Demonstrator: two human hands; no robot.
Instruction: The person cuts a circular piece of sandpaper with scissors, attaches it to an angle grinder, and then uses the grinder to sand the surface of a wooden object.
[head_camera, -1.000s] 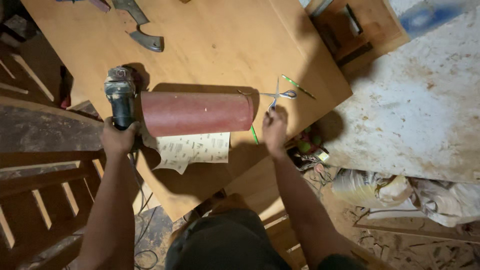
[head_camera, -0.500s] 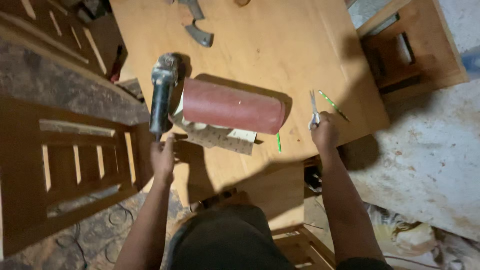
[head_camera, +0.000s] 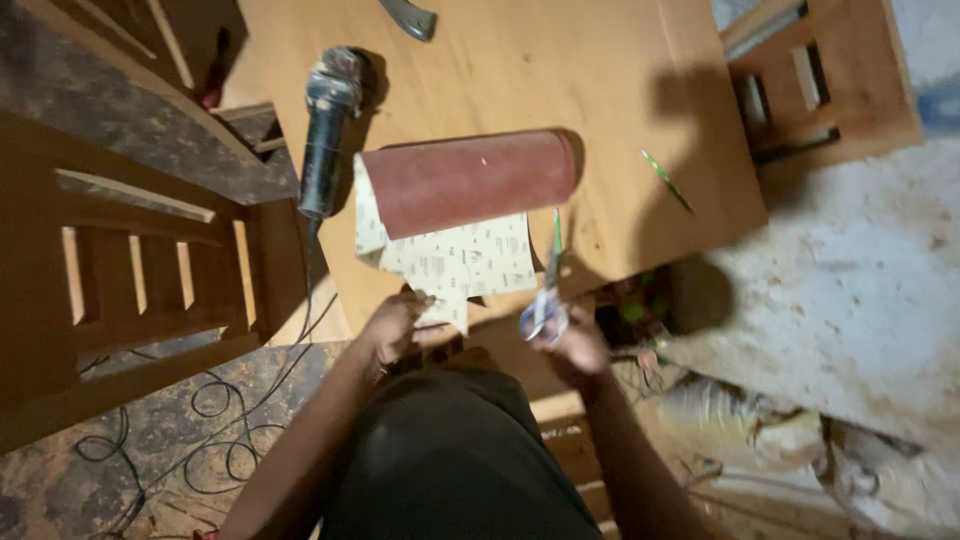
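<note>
A red roll of sandpaper lies across the wooden tabletop, its pale loose end spread toward me. My left hand pinches the near edge of that loose sheet. In my right hand is a pair of blue-handled scissors, blades pointing up at the sheet's right side, close to a green pencil. An angle grinder rests on the table left of the roll, free of both hands.
A second green pencil lies near the table's right edge. A metal tool sits at the far edge. A wooden frame with slats stands to the left; cables trail on the floor. Bags and debris lie right.
My left hand let go of the grinder and took the loose sandpaper edge. My right hand picked the scissors off the table and brought them down toward me beside the sheet.
</note>
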